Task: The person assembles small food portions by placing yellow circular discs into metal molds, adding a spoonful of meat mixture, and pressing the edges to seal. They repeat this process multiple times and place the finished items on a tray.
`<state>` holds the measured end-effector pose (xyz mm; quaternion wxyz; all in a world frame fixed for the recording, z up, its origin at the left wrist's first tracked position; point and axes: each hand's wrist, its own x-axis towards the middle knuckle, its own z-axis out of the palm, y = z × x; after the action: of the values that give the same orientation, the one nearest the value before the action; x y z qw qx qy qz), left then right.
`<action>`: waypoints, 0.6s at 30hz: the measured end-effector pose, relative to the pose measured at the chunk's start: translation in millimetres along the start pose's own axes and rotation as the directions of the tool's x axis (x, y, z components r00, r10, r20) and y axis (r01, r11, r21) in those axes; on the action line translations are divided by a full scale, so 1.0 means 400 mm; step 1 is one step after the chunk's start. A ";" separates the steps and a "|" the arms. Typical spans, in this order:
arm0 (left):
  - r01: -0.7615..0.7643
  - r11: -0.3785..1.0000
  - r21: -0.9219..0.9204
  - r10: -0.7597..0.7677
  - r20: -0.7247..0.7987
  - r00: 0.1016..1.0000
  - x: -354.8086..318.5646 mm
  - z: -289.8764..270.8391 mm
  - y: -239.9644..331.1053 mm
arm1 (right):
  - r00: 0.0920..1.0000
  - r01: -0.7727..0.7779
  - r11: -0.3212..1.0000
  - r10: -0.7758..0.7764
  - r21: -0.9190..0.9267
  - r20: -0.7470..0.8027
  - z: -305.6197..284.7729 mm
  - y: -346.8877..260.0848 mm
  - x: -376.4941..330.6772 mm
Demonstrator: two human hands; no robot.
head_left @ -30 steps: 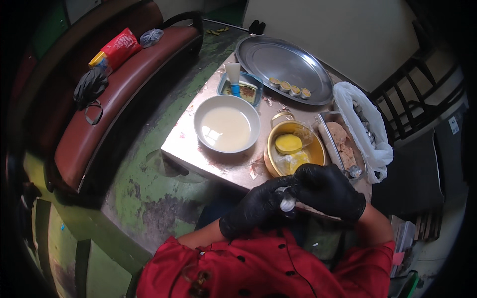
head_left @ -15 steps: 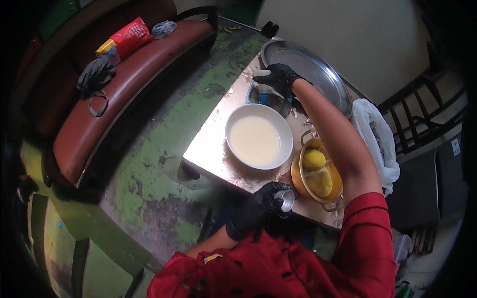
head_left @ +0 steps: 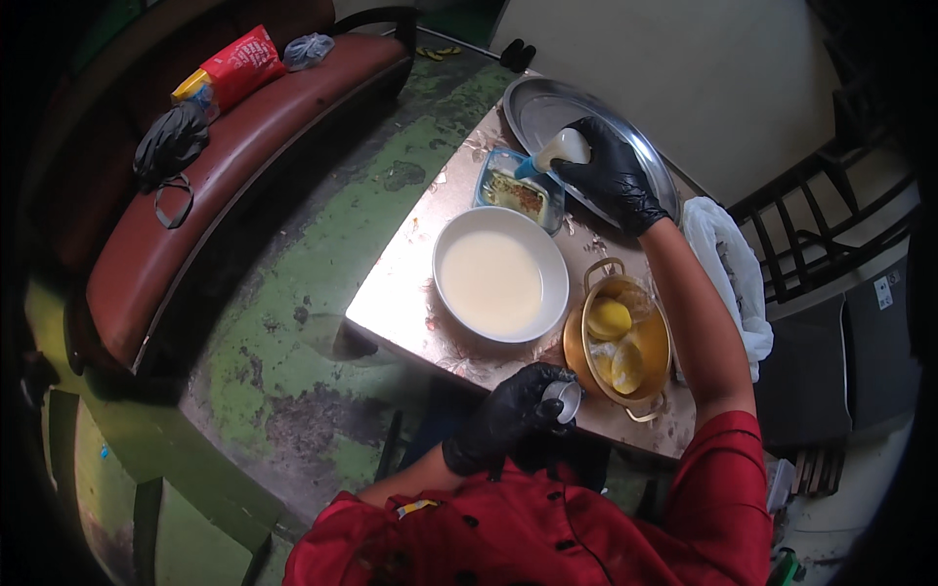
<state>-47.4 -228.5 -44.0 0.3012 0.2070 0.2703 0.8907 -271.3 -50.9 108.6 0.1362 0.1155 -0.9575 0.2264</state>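
Note:
My left hand (head_left: 503, 420), in a black glove, grips a small metal cup (head_left: 564, 398) at the table's near edge. My right hand (head_left: 608, 174), also gloved in black, holds a whitish bottle (head_left: 567, 149) tilted, its blue end toward a clear plastic container (head_left: 552, 217). Inside that container lies greenish and brown food. A white bowl (head_left: 445, 298) of pale, creamy liquid stands between my hands. Right of it, yellow rounded pieces (head_left: 609, 318) lie in a brass-coloured pot (head_left: 576, 366) with two handles.
A large round metal tray (head_left: 525, 93) lies at the table's far side, partly behind my right hand. A white plastic bag (head_left: 728, 269) hangs by the right edge of the table (head_left: 405, 293). A brown padded bench (head_left: 234, 186) with bags stands left across the green floor.
My right hand has lifted the bottle up and right from the container, and the bottle is now tilted. My left hand still holds the cup, almost unmoved.

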 end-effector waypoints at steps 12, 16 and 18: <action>0.015 0.999 0.028 -0.015 0.023 1.000 0.008 0.006 -0.015 | 0.999 -0.026 0.976 0.036 0.215 -0.039 -0.011 0.130 -0.108; 0.057 0.995 0.080 -0.057 -0.005 0.998 0.015 0.021 -0.008 | 0.998 -0.052 0.918 0.063 0.394 -0.015 -0.009 0.111 -0.126; 0.064 0.994 0.085 -0.060 -0.050 0.997 0.025 0.028 -0.013 | 0.982 -0.180 0.857 0.187 0.482 0.033 0.006 0.115 -0.114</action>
<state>-46.6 -214.6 -36.6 0.3129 0.1904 0.3220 0.8730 -242.1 -4.8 73.9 0.0882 0.0524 -0.8762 0.4709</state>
